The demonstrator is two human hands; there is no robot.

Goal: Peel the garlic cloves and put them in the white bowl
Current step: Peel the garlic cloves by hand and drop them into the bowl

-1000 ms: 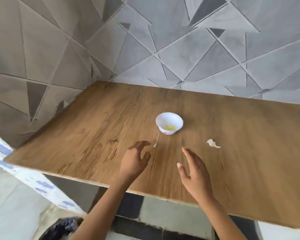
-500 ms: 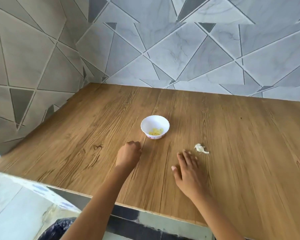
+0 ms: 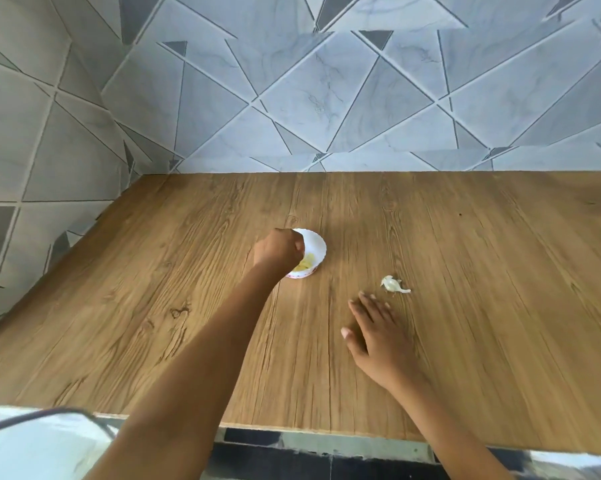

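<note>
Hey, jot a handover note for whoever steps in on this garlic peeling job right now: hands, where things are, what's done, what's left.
Left hand: fingers curled, over the white bowl; nothing visible in its grip.
Right hand: open, flat on the wooden table, just short of the garlic piece.
Done: yellowish peeled cloves lie in the bowl.
Left: the garlic piece, whole clove or only skin I cannot tell; if a clove, peel it and bowl it.

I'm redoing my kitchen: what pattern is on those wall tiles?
The tiles are grey, marble-veined, cut into triangles by pale lines, some triangles darker; head view.
</note>
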